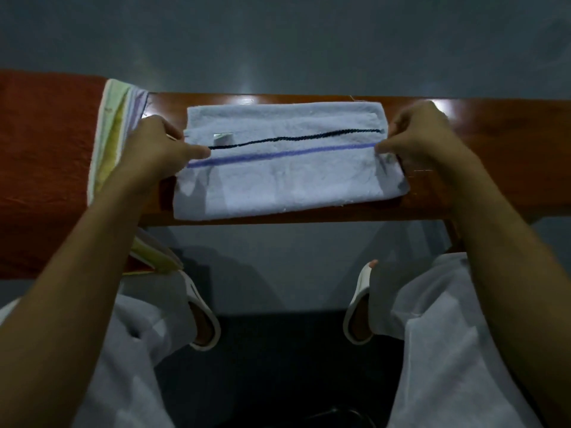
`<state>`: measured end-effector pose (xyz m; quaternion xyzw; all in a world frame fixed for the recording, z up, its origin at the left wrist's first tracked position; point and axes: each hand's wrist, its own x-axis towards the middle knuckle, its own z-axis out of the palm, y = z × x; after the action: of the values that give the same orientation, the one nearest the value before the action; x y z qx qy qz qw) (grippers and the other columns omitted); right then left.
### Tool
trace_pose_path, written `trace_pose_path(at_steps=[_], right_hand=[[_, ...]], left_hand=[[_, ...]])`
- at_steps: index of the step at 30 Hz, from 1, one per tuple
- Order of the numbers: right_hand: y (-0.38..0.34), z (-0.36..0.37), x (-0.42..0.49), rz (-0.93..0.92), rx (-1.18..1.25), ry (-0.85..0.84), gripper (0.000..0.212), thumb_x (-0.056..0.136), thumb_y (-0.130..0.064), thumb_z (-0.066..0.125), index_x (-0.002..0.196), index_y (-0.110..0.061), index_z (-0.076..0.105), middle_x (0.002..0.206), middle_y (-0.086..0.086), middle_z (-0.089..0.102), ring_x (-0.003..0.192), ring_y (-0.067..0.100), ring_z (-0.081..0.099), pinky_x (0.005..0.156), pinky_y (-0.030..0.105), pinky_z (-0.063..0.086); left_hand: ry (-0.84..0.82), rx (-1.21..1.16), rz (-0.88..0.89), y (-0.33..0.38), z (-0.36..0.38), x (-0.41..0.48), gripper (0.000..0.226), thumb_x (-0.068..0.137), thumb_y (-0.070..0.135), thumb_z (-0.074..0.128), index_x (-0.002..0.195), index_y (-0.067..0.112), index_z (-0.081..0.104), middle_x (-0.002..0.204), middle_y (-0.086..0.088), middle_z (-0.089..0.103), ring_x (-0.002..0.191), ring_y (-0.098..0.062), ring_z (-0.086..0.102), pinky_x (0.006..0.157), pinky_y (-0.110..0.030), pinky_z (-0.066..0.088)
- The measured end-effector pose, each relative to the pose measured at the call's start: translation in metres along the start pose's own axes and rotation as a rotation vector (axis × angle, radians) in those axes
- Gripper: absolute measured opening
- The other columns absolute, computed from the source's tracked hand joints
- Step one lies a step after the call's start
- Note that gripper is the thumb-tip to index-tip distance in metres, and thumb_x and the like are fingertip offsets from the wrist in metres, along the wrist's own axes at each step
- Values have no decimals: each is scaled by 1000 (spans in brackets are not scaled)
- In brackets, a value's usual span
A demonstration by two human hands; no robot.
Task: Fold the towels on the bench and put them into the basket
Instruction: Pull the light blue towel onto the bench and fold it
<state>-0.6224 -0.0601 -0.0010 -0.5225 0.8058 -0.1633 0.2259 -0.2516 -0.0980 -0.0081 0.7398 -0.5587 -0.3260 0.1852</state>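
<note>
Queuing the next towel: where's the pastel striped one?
Head view, left: the striped towel drapes over the bench between the red cloth and the blue towel.

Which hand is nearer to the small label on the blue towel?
Left. The left hand pinches the blue towel beside the label; the right hand holds the opposite end.

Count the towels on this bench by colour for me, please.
light blue towel: 1
red-brown towel: 1
pastel striped towel: 1
Total: 3
</note>
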Motion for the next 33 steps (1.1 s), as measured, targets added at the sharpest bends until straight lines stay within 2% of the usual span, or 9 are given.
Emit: trace_pose_path(at_steps=[4,8,13,17,20,23,26,30,33], right_hand=[[-4,16,16,-156,-16,38,40,77,-10,85,110,-16,64,113,6,65,100,22,63,83,33,54],[0,24,30,-161,-44,107,52,82,-15,82,126,-16,56,124,9,60,111,28,60,96,45,55],[2,23,32,-82,86,181,37,84,-13,79,119,-14,66,108,2,65,100,20,65,76,26,50],[-3,23,30,-6,172,91,24,82,-15,83,104,-12,74,105,3,68,96,16,66,71,26,50],[-5,19,29,35,222,86,13,75,-13,84,83,-15,75,98,2,72,89,14,68,64,26,52],[-3,10,30,52,317,78,9,75,-8,79,78,-10,71,91,5,71,80,16,67,67,32,55],[1,-1,31,16,450,21,10,82,-1,72,79,-7,64,84,14,61,72,22,59,64,33,50],[2,-3,40,51,644,-22,21,91,-5,68,76,-16,59,79,7,61,67,16,61,65,35,56],[1,7,44,61,689,26,16,93,-6,66,82,-16,61,77,4,59,58,11,59,50,26,50]], left_hand=[[107,-68,2,-1,19,7,58,73,28,91,118,19,53,117,-7,61,104,-28,62,88,-46,57],[230,-222,35,2,33,8,49,83,12,79,119,22,49,115,-3,61,101,-20,63,70,-26,52],[242,-338,-12,1,28,17,33,81,23,80,110,21,63,102,-3,71,94,-20,72,82,-37,62],[139,-399,-98,0,22,21,25,85,26,82,106,17,73,98,-3,73,91,-24,72,84,-41,62],[139,-400,-67,2,21,19,16,90,27,79,102,22,71,89,6,68,87,-17,69,75,-30,58],[139,-435,-15,7,14,16,13,94,32,75,102,23,70,89,9,68,82,-10,68,64,-21,54],[140,-537,8,15,7,20,7,97,27,72,101,22,70,94,5,71,81,-10,72,58,-20,58],[151,-624,12,17,9,36,18,96,22,72,112,13,72,99,-2,74,83,-13,75,61,-20,59],[188,-499,63,8,21,50,24,93,22,72,113,9,75,97,-6,74,83,-20,75,60,-23,58]])
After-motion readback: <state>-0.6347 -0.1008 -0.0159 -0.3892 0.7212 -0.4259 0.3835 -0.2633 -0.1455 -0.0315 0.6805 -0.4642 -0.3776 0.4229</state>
